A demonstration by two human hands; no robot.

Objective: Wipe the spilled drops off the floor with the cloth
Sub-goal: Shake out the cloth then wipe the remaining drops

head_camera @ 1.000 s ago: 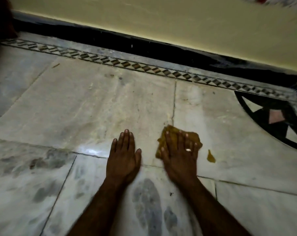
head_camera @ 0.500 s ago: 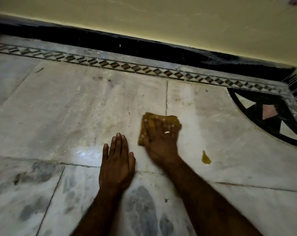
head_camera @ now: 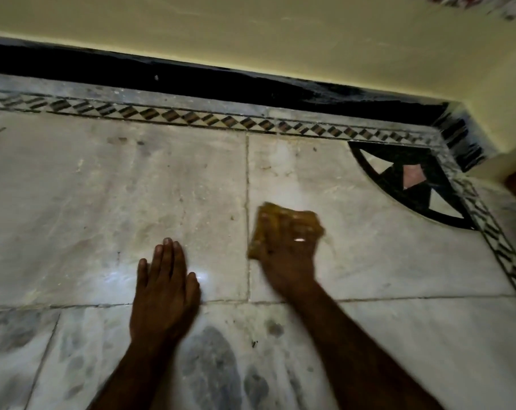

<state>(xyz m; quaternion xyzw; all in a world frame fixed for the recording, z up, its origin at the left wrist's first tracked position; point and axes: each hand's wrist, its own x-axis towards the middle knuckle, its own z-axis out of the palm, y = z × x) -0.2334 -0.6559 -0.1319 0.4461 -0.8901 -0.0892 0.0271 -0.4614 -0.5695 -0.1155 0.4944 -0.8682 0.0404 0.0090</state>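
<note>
One faint smear [head_camera: 330,247] looks left beside the cloth [head_camera: 261,229] your right hand [head_camera: 289,250] presses, grip too blurred to tell; your left hand [head_camera: 165,294] rests flat on the floor [head_camera: 132,187].

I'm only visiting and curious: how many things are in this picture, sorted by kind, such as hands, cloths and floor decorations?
Cloths: 1, a crumpled yellow-brown cloth.
Hands: 2, the left hand flat on the pale marble floor, and the right hand on top of the cloth.
Floor decorations: 1, a black quarter-circle inlay by the wall corner.
Total: 4
</note>
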